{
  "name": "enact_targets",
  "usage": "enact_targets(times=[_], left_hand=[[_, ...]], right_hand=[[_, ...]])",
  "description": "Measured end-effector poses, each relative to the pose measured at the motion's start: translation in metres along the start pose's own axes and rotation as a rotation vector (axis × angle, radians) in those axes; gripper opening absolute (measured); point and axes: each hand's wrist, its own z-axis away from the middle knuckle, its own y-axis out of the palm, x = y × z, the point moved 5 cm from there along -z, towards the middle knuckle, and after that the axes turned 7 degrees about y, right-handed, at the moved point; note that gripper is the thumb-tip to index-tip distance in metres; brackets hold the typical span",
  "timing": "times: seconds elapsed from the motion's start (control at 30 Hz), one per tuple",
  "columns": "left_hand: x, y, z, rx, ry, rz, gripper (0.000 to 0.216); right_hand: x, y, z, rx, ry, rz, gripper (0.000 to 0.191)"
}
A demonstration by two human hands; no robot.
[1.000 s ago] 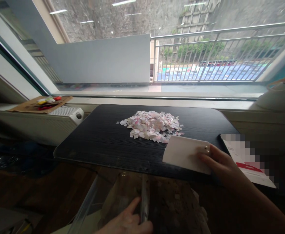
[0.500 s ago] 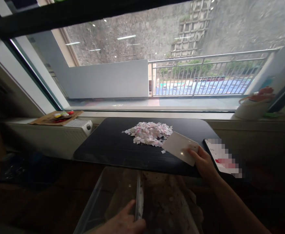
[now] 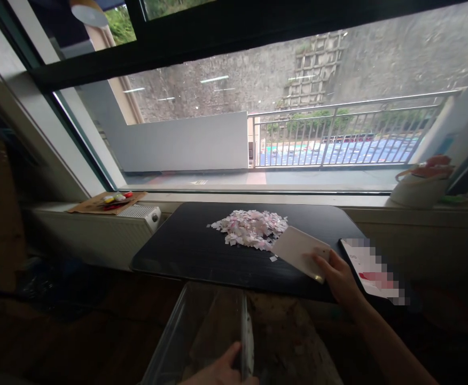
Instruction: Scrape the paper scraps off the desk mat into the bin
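My right hand (image 3: 336, 275) pinches the corner of a flat white plastic card (image 3: 300, 251), its far edge beside a heap of small white and pinkish paper pieces (image 3: 252, 227). The heap rests on a black tabletop (image 3: 186, 262), with one loose square just apart from it, near the card. Low in the view, under the table's front edge, my left hand (image 3: 218, 371) grips the side wall of a clear plastic box (image 3: 212, 321). Its fingers are partly cut off by the lower frame edge. What the box holds, if anything, is too dark to make out.
A phone (image 3: 368, 272) lies at the table's right edge, close to my right wrist. Behind the table runs a window sill (image 3: 258, 199), with a white pot-like container (image 3: 420, 184) at its right. Left stands a radiator (image 3: 106, 232) with cardboard and small colourful items on top.
The view has tilted, so the table and sill appear lower and slightly further right. Both hands keep their hold; the card stays beside the heap, and the box shows lower in view.
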Motion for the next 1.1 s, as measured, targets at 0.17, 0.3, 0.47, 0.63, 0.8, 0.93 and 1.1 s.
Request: enact_targets(times=[0.17,0.3,0.47,0.63,0.8,0.93,1.1], left_hand=[[0.013,-0.011,-0.001,-0.144,-0.008,0.061,0.011],[0.016,-0.001,0.0,-0.19,-0.043,0.024,0.016],[0.007,0.009,-0.005,-0.012,0.039,0.101,0.008],[0.017,-0.035,-0.017,0.142,0.088,0.159,0.013],[0.017,-0.031,-0.021,0.168,0.04,0.231,0.011],[0.008,0.006,-0.024,0.221,-0.03,0.234,0.015],[0.009,0.009,-0.037,0.342,-0.056,0.2,0.011]], right_hand=[[0.004,0.001,0.004,-0.001,0.001,0.007,0.053],[0.002,0.001,0.005,-0.032,-0.01,0.016,0.047],[-0.002,-0.002,0.006,-0.049,-0.003,0.051,0.042],[0.0,-0.004,0.007,-0.023,0.012,0.102,0.04],[0.003,-0.003,0.01,-0.033,0.008,0.13,0.04],[0.004,0.0,0.013,-0.047,-0.001,0.147,0.039],[0.007,0.001,0.017,-0.058,-0.003,0.19,0.037]])
